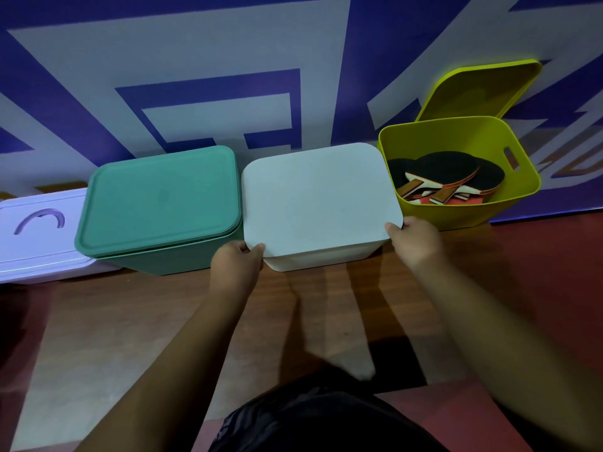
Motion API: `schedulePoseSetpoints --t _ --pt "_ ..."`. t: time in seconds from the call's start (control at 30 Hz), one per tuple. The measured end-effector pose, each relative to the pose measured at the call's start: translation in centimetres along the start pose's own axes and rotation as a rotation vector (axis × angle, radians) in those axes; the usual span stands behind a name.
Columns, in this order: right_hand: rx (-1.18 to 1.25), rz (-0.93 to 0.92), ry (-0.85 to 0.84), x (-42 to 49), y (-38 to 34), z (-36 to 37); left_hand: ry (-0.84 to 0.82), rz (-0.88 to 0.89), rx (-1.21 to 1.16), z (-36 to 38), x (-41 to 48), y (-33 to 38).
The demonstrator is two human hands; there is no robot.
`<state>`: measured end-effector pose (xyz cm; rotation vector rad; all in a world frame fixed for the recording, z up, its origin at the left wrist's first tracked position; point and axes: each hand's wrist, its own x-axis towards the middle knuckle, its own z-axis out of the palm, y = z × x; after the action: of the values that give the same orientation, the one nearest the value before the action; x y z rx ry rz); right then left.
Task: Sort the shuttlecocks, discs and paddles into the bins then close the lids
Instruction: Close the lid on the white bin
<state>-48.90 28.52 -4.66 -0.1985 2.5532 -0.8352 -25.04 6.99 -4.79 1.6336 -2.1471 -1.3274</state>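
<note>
1. The near left corner of the white lid [319, 197] is pinched by the left hand [236, 259], with the thumb on top and the fingers curled beneath.
2. The near right corner is gripped by the right hand [414, 241] in the same way.
3. The lid is held over the white bin [326, 259], midway along the floor's [163, 321] far edge.
4. Beside it on the left, the green bin [169, 259] is covered by its green lid [160, 197].
5. On the right, paddles [450, 177] are seen in the open yellow bin [456, 216], with the yellow lid [479, 93] propped behind it.
</note>
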Motion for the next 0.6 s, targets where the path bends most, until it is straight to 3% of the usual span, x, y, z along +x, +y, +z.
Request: schedulePoseSetpoints --t 0.13,0.2,0.3,0.37,0.43,0.5,0.6 --pt "-0.078 -0.051 0.110 -0.7 -0.8 0.3 0.005 0.015 0.238 -0.1 0.7 0.9" --pt "-0.160 -0.160 0.181 -1.1 -1.3 0.4 0.105 0.079 0.391 0.0 0.5 1.6" --pt "-0.296 -0.378 0.120 -0.7 -2.0 0.6 0.168 0.219 0.419 0.4 -0.5 3.1" --pt "-0.401 -0.435 0.052 -0.6 -2.3 0.9 0.109 0.498 0.489 1.3 -0.4 3.7" --pt "-0.512 -0.460 0.037 -0.8 -2.3 1.3 -0.055 0.696 0.662 2.3 0.0 3.8" --pt "-0.578 -0.465 0.044 -1.1 -2.2 1.6 -0.179 0.700 0.725 3.1 0.4 4.0" --pt "-0.636 -0.457 0.018 -1.0 -2.4 1.6 -0.127 0.693 0.754 3.7 1.0 4.1"
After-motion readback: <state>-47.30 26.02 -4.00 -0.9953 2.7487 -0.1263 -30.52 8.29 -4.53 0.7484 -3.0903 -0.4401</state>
